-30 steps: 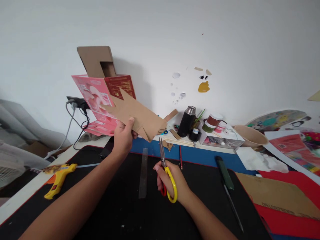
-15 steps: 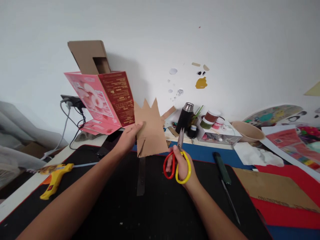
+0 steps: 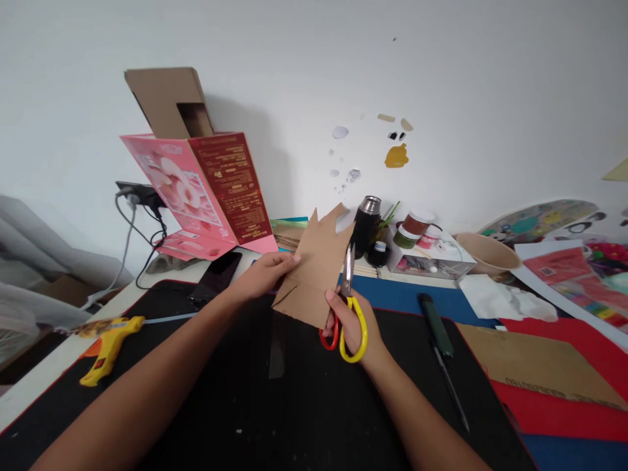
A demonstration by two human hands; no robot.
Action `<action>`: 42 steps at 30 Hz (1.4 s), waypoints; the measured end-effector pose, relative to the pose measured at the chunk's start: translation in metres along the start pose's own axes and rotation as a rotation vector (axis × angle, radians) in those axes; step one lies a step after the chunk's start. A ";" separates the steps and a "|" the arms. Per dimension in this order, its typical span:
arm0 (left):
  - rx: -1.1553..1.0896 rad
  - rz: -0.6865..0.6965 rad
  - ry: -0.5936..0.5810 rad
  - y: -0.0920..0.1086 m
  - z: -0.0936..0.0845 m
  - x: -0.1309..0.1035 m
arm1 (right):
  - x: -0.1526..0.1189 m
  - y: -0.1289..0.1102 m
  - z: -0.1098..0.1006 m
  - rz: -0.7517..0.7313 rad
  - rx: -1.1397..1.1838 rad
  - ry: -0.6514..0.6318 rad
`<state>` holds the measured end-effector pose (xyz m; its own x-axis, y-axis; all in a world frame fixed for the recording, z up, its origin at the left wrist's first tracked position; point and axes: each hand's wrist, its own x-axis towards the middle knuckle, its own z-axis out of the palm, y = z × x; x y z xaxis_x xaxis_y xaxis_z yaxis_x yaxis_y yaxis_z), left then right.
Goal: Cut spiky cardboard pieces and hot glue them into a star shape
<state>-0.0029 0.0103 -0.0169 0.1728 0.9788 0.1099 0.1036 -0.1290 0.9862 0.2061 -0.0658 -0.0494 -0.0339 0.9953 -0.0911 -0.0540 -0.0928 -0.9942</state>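
Observation:
A brown piece of cardboard (image 3: 318, 265) with pointed teeth cut along its top edge is held tilted above the black mat (image 3: 220, 392). My left hand (image 3: 267, 271) pinches its left edge, thumb on the front face. In my right hand (image 3: 356, 320) are scissors (image 3: 348, 278) with one red and one yellow handle, blades pointing up along the cardboard's right side. The right thumb also touches the cardboard's lower right corner. A slit runs near the lower left corner of the piece. Some fingers of both hands are hidden behind the cardboard.
A yellow glue gun (image 3: 110, 347) lies at the left, and a green-handled cutter (image 3: 436, 325) at the right. Behind stand a pink box (image 3: 186, 190), a black flask (image 3: 366, 226) and paint jars (image 3: 416, 226). A cardboard strip (image 3: 540, 363) rests on red sheets.
The cardboard has tilted to the right and moved slightly right and down. My right hand has come against its lower corner, scissors still held. My left hand has shifted right.

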 end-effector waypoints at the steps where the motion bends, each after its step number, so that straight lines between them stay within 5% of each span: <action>1: 0.005 -0.026 -0.075 0.000 -0.002 0.001 | 0.001 0.000 -0.001 -0.003 0.006 0.010; 3: -0.003 -0.079 -0.196 0.002 -0.005 0.001 | 0.003 0.002 -0.003 -0.012 0.004 0.010; 8: -0.064 -0.069 -0.167 0.001 -0.007 0.003 | 0.003 0.004 -0.002 -0.039 -0.040 -0.082; 15: -0.433 0.149 0.448 -0.019 -0.024 0.032 | -0.003 0.002 0.002 -0.010 -0.022 -0.260; 23: -0.564 0.282 0.642 -0.019 -0.038 0.040 | -0.008 0.020 -0.002 0.017 -0.050 -0.569; 28: -0.540 0.295 0.623 -0.011 -0.035 0.036 | -0.009 0.023 -0.006 -0.008 -0.078 -0.659; 42: -0.286 0.269 0.460 0.005 -0.016 0.015 | -0.020 0.009 0.007 0.012 -0.294 -0.523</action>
<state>-0.0157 0.0265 -0.0084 -0.2918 0.8941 0.3397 -0.1634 -0.3965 0.9034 0.1994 -0.0872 -0.0564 -0.5235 0.8411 -0.1362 0.2253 -0.0175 -0.9741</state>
